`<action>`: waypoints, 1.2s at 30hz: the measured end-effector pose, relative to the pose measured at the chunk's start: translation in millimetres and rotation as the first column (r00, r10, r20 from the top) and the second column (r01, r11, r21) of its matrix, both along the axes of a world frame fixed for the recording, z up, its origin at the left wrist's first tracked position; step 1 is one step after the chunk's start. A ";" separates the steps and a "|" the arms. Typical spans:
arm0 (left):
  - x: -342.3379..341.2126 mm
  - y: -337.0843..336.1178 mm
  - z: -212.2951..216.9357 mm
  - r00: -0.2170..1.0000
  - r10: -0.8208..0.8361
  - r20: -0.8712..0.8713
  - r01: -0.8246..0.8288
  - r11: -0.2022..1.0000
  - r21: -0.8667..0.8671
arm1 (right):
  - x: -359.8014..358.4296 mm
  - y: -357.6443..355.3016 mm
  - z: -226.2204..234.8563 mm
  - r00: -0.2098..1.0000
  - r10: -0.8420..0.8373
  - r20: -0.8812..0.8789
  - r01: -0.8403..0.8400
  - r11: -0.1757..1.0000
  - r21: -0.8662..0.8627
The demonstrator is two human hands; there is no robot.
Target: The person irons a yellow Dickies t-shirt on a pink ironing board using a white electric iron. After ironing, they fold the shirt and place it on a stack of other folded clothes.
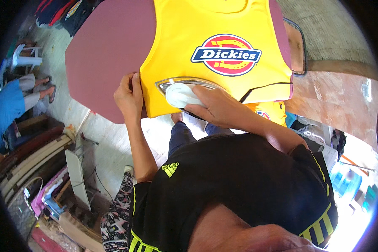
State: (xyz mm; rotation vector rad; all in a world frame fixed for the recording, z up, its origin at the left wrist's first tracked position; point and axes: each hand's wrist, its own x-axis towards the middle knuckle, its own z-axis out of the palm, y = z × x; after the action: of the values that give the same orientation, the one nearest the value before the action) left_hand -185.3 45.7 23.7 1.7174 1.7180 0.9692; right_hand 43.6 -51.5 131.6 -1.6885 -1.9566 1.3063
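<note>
A yellow sleeveless jersey [174,46] with a round red, blue and yellow emblem lies spread over a maroon padded ironing board [105,59]. My right hand [216,105] is wrapped round the pale handle of a clothes iron [178,93]. The iron rests on the lower part of the jersey, below the emblem, and its pointed metal end faces left. My left hand [129,95] is closed at the jersey's left edge, thumb and fingers pinching the cloth. The iron's dark cord runs off to the right across the jersey.
Another yellow garment [271,111] hangs below the board's right side, near a brown table [336,98]. A blue water jug [344,180] stands at lower right. At far left is a person in a blue shirt [13,105]; someone in patterned trousers [117,210] stands close behind me.
</note>
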 end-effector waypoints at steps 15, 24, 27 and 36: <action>111.7 -26.3 -11.5 0.753 -0.265 -0.602 0.417 0.900 0.125 | 205.7 -78.4 47.3 0.746 -0.628 0.222 0.661 0.739 -0.132; 111.9 -23.3 -8.6 0.719 -0.201 -0.665 0.376 0.917 0.129 | 423.4 -26.4 49.3 0.581 -0.803 0.136 0.751 0.593 0.292; 114.1 -27.2 -9.8 0.769 -0.191 -0.610 0.345 0.928 0.144 | 472.1 10.0 28.0 0.596 -0.795 0.112 0.751 0.601 0.272; 116.0 -25.0 -7.4 0.774 -0.201 -0.601 0.308 0.948 0.080 | 492.8 19.8 -21.6 0.559 -0.823 -0.100 0.819 0.529 0.221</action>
State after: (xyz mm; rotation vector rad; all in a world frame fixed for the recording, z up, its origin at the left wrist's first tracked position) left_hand -69.3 20.7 16.3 2.4892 1.7068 0.4908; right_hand 536.4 -31.7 110.0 -2.0652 -0.9441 0.6303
